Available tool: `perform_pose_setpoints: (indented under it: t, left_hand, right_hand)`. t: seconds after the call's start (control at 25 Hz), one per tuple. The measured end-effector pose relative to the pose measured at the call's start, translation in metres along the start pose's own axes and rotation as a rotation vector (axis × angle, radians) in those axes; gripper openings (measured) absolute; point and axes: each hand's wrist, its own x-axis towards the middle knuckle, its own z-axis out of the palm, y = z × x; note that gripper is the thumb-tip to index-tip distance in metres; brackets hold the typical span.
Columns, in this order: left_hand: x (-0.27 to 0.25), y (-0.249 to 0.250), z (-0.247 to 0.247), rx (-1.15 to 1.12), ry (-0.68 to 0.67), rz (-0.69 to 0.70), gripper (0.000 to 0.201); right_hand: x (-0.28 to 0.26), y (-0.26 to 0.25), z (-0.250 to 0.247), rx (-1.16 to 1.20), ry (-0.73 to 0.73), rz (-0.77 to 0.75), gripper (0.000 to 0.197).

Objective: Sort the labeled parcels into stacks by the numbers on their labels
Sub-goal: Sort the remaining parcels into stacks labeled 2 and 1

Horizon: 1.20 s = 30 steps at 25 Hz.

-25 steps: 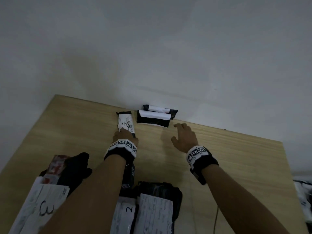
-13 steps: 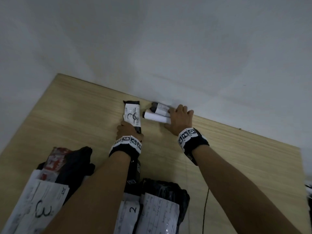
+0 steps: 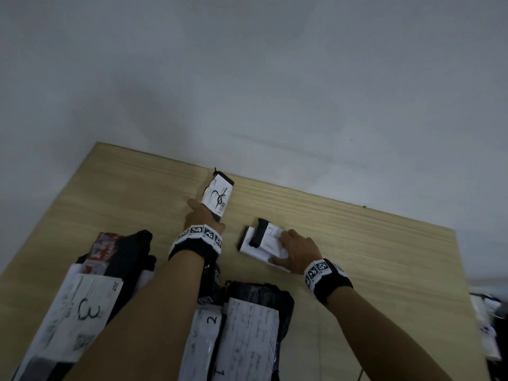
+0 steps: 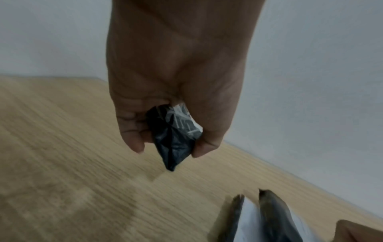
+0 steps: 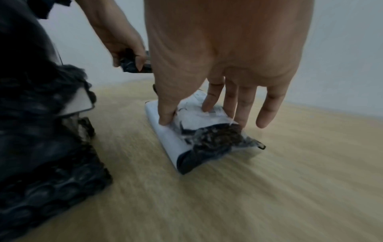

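My left hand (image 3: pixel 206 213) (image 4: pixel 170 149) pinches the near end of a small black parcel (image 3: pixel 217 198) (image 4: pixel 175 139). Its white label carries a handwritten mark like a 2, and the parcel is lifted and tilted over the far middle of the wooden table (image 3: pixel 371 243). To its right, my right hand (image 3: pixel 279 247) (image 5: pixel 203 120) grips two small stacked black parcels with white labels (image 3: pixel 259 239) (image 5: pixel 186 140) that rest on the table; thumb on one side, fingers over the top. Their numbers are hidden.
Near me lie larger black parcels: one labelled 3 (image 3: pixel 85 312) at the left with a red-printed bag (image 3: pixel 103 243) behind it, one labelled 2 (image 3: pixel 210 320), and another white-labelled one (image 3: pixel 250 334) beside it. A grey wall (image 3: pixel 275 105) runs along the table's far edge.
My right hand reached the two small parcels at the wall, took hold and drew them back toward me. My left hand lifted and tilted its parcel.
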Motion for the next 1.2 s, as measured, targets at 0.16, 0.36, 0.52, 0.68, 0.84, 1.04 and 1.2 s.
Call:
perform_pose_setpoints:
  t: [0.16,0.36,0.52,0.68,0.84,1.04,1.2]
  left_hand:
    - [-0.009,0.003,-0.01,-0.063,-0.003,-0.037,0.097]
    - [-0.017,0.018,-0.009,-0.017,-0.048,-0.048,0.081]
    - [-0.025,0.021,0.002,0.061,-0.088,0.02,0.079]
    - [-0.031,0.02,0.014,0.054,-0.134,0.118,0.063]
    - [-0.032,0.016,0.017,0.059,-0.119,0.2,0.056]
    - [-0.034,0.002,0.023,0.121,-0.11,0.299,0.059]
    - [-0.037,-0.017,0.028,0.042,-0.108,0.233,0.06]
  right_hand:
    - [-0.003,0.006,0.019,0.255,0.028,0.175,0.102]
    - [0.012,0.011,0.015,0.431,0.11,0.167,0.09]
    - [0.025,0.008,0.016,0.18,-0.156,0.154,0.093]
    - [0.019,0.033,0.015,0.08,-0.168,0.397,0.09]
    - [0.005,0.073,0.017,0.287,-0.043,0.484,0.067]
    - [-0.004,0.095,-0.001,0.458,0.077,0.566,0.049]
    - [-0.001,0.088,-0.011,0.675,0.237,0.591,0.06]
